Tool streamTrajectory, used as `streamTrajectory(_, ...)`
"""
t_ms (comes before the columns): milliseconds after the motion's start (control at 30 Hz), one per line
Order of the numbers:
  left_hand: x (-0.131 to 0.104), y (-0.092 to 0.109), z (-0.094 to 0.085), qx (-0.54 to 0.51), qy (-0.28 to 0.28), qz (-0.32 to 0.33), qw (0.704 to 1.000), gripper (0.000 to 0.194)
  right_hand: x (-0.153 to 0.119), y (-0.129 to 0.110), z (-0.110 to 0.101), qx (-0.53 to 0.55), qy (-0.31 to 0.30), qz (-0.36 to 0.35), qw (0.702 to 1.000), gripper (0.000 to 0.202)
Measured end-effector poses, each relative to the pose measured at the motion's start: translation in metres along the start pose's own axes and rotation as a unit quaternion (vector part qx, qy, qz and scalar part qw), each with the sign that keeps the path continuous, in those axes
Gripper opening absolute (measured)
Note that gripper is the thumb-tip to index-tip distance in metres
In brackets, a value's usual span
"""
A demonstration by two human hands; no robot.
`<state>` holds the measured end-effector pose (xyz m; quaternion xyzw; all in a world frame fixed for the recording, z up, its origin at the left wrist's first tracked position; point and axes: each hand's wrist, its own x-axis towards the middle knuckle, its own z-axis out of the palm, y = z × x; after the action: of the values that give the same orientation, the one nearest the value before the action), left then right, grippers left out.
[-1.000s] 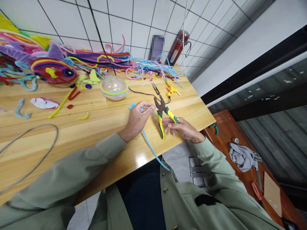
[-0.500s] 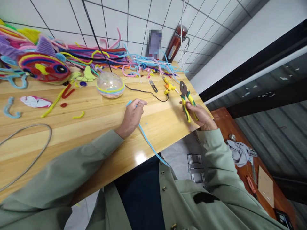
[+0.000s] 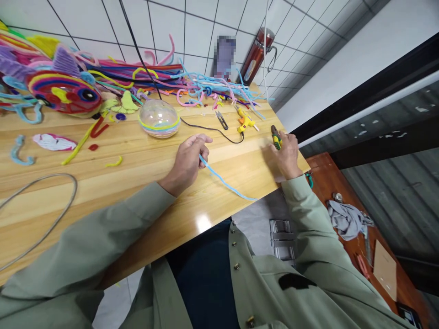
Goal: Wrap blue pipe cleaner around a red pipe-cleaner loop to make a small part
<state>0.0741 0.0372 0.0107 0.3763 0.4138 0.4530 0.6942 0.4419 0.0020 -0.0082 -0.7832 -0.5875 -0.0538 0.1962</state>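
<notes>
My left hand is closed around a light blue pipe cleaner, whose loose length trails right to the table's front edge. At the right end of the table, my right hand grips a pair of pliers with yellow and green handles; most of the handles are hidden under the fingers. Beyond my left hand sits a clear plastic ball with yellow, blue and pink pipe cleaners wound around its lower part. A yellow glue gun and small thread snips lie between the two hands, further back.
A colourful fish-like pipe cleaner figure stands back left. Bundles of pipe cleaners line the tiled wall, near a red thermos. A grey cable loop lies left, and a thin black cord runs from the glue gun.
My right hand has turned over and lowered the pliers toward the table's right end. The left hand has rotated, and the pipe cleaner's loose end has swung right onto the table.
</notes>
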Motion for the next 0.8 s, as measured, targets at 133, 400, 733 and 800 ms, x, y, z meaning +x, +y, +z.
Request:
streamTrajectory(133,-0.003,0.02,0.002,-0.083,-0.017,-0.034,0.996,0.028,-0.047,-0.064,0.017,0.156,-0.016,-0.278,0.948,0.068)
streamTrajectory(400,-0.015,0.014,0.014,-0.101,-0.021,-0.049,0.994,0.035,-0.074,-0.164,0.029,0.392,0.04,-0.273,0.878,0.052)
streamTrajectory(733,-0.017,-0.025,-0.019,0.501,-0.14,0.171,0.837,0.024,-0.016,-0.155,0.007,0.582,0.054,-0.062,0.809,0.054)
streamTrajectory(800,-0.019,-0.03,-0.026,0.583,-0.179,0.16,0.776,0.023,-0.004,-0.149,0.013,0.581,0.043,-0.062,0.81,0.056)
